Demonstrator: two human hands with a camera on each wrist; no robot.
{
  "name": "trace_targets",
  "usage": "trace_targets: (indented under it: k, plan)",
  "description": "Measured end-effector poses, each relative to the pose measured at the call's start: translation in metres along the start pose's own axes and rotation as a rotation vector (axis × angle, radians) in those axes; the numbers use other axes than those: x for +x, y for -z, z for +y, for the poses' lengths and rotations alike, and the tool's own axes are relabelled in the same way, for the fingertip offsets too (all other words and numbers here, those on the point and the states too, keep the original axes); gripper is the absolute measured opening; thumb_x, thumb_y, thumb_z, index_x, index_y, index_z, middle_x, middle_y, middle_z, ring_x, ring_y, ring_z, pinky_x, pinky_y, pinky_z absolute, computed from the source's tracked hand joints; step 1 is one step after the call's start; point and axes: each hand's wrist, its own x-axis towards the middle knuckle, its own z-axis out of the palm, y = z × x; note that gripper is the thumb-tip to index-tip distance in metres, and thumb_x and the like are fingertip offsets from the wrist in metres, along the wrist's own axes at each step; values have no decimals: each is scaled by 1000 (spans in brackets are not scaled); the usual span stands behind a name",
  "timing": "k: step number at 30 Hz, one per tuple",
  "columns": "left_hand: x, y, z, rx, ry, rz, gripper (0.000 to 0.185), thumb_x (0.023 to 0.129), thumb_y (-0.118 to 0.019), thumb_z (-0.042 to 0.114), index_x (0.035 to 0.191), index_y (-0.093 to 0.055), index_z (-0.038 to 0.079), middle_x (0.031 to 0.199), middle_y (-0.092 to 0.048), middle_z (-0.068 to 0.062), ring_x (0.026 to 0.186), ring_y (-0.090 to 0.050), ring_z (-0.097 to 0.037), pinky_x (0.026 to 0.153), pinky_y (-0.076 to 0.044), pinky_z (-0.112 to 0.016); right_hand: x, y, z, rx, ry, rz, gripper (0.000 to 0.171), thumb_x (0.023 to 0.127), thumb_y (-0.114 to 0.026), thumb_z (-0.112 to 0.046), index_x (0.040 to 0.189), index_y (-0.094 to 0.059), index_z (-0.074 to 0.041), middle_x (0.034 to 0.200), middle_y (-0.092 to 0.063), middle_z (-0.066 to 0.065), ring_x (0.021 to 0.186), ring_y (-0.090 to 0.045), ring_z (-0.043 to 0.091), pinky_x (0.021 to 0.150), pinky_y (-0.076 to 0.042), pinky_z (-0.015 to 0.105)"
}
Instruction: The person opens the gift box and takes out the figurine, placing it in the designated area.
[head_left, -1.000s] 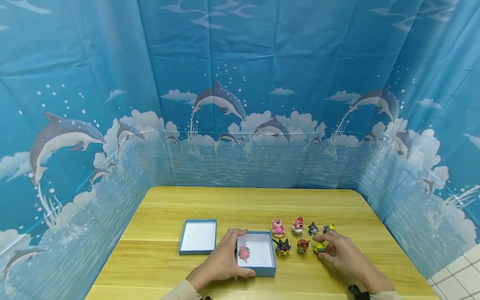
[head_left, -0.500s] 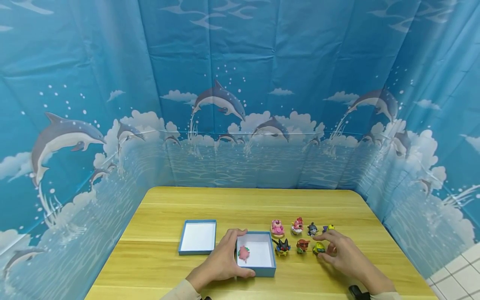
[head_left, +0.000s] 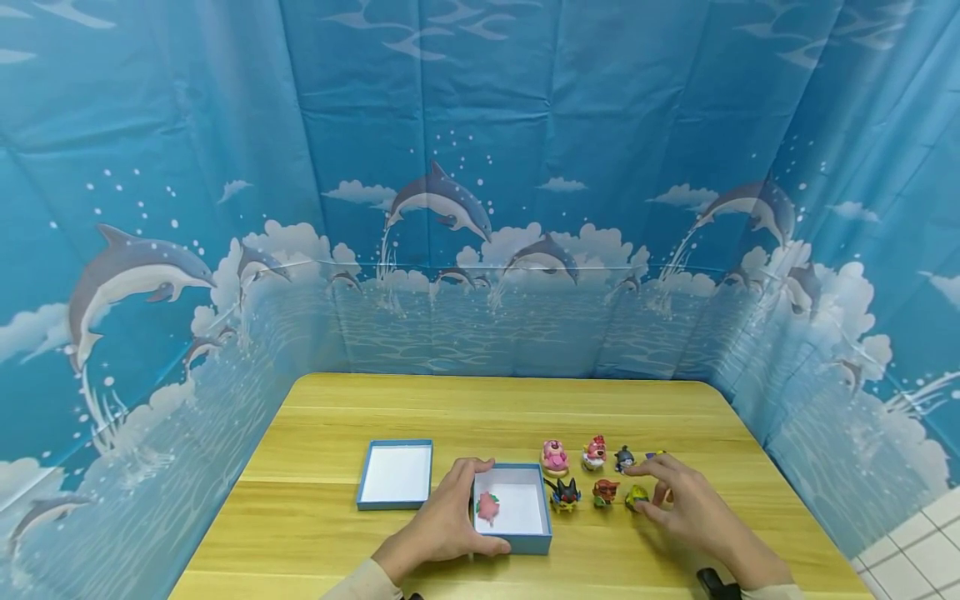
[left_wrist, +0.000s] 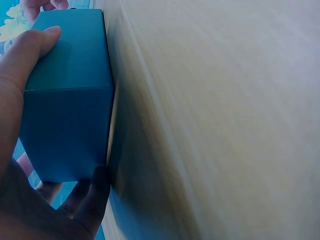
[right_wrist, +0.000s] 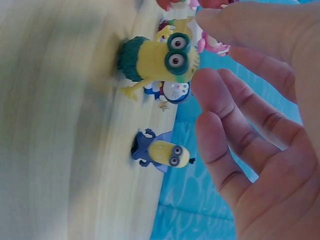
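Left hand (head_left: 442,525) clamped round blue box (head_left: 517,542) corner to steady it; right hand (head_left: 686,504) fingers spread loosely over green-skirted minion figure (right_wrist: 157,59), gripped nothing

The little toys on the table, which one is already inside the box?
The pink figure. It lies alone inside the open blue box that the left hand holds; every other toy stands outside on the table.
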Motion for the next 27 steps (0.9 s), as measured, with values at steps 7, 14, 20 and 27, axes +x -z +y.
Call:
trace_targets:
  k: [7, 14, 20, 27]
  plan:
    - [0, 0, 1, -4, 1, -1, 127, 76, -104, 70, 177, -41, 27, 178, -48, -5, 157, -57, -33, 126, -55, -66, 3, 3, -7, -34, 71, 81, 52, 84, -103, -1, 131, -83, -12, 118, -76, 5, 76, -56, -9, 60, -47, 22]
    - [1, -1, 0, 1, -1, -3, 128, 75, -104, 71, 178, -40, 28, 177, -50, -5, 155, -58, -33, 126, -55, -66, 8, 10, -16, -71, 112, 130, 53, 84, -102, -1, 133, -83, -15, 117, -76, -1, 77, -53, -10, 62, -49, 24]
    - [3, -3, -3, 2, -4, -4, 128, 76, -102, 74, 177, -40, 28, 177, -49, -5, 156, -58, -33, 126, -55, -65, 12, 16, -28, -79, 153, 160, 54, 84, -102, -2, 133, -83, -16, 118, -76, -1, 76, -54, -8, 62, -49, 23]
    - [4, -4, -4, 1, -15, -2, 127, 75, -102, 74, 176, -41, 26, 171, -53, -4, 145, -61, -25, 122, -58, -61, 15, 18, -43, -80, 248, 212, 55, 82, -103, 1, 130, -83, -16, 118, -77, 1, 77, -52, -11, 62, -51, 21]
